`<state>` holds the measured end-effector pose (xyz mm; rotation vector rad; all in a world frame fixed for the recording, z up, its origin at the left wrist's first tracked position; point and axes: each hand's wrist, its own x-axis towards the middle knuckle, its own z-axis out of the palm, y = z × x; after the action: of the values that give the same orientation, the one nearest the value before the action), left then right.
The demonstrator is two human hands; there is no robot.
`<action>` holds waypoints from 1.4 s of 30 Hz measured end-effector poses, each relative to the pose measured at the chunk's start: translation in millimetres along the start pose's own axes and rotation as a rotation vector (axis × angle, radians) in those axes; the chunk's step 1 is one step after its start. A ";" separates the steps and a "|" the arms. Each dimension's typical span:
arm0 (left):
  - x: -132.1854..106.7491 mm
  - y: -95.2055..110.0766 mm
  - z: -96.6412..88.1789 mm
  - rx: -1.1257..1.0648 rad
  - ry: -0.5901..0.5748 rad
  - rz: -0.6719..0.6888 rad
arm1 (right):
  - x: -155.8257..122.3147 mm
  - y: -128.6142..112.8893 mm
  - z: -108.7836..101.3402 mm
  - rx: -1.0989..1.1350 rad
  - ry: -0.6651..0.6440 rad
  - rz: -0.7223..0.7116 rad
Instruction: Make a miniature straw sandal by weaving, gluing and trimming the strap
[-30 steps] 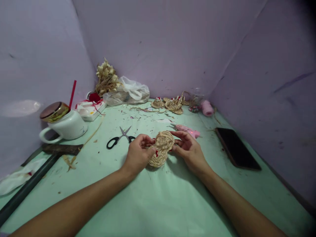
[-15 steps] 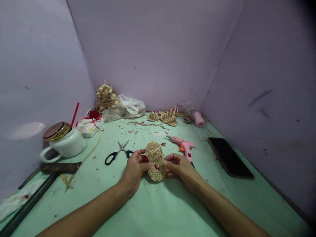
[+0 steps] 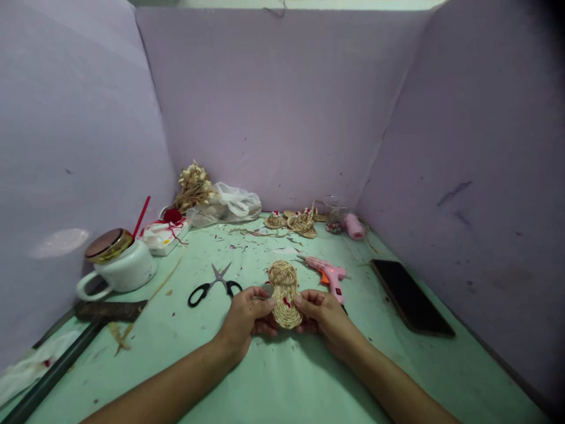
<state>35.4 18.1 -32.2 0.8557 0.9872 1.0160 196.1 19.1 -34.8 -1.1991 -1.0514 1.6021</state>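
A small woven straw piece (image 3: 285, 285), shaped like a figure eight or a little sandal sole, is held upright between both hands above the green table (image 3: 265, 377). A red bit shows near its lower middle. My left hand (image 3: 251, 315) pinches its left edge, thumb in front and fingers partly behind. On the right edge, my right hand (image 3: 322, 312) grips it the same way. Scissors (image 3: 217, 284) with black handles lie spread beyond my left hand. A pink glue gun (image 3: 326, 274) rests just beyond my right hand.
At left stand a white mug (image 3: 128, 268) with a gold lid and a hammer (image 3: 110, 310). A black phone (image 3: 410, 297) lies right. Along the back are dried flowers (image 3: 194, 185), a plastic bag (image 3: 236, 203), straw ornaments (image 3: 302, 222) and a pink thread spool (image 3: 354, 226).
The view has tilted up slightly, so table items sit lower. Both hands keep hold of the straw piece, which has turned a little; the left fingers have shifted lower along its edge.
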 end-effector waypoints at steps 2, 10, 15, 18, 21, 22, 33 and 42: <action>-0.8 -0.3 1.7 0.101 -0.031 -0.041 | 0.2 0.7 0.9 -0.034 0.005 -0.013; 1.6 -4.0 4.1 0.212 -0.037 -0.079 | -2.6 -2.2 -8.9 -0.485 0.412 -0.437; 1.1 -5.1 6.3 0.306 -0.087 -0.117 | -5.4 -3.1 -7.6 -0.961 0.504 -0.945; 0.3 -5.8 7.6 0.345 -0.109 -0.108 | -2.5 -2.0 -4.9 -1.050 0.525 -0.989; 0.2 -6.8 7.9 0.365 -0.131 -0.093 | 0.1 -2.0 -4.2 -1.037 0.542 -1.018; 0.3 -7.1 7.8 0.370 -0.135 -0.091 | 0.3 -2.1 -4.3 -1.021 0.541 -1.027; 1.3 -4.2 8.5 0.286 -0.147 -0.134 | 1.7 -4.1 -2.2 -0.937 0.593 -0.929; 11.4 10.2 -6.0 0.104 -0.036 -0.187 | -3.8 -1.9 -12.1 -0.698 0.439 -0.655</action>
<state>29.3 32.6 -27.7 0.8467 1.0752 0.7929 208.9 17.6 -34.2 -1.3551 -1.5441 0.4368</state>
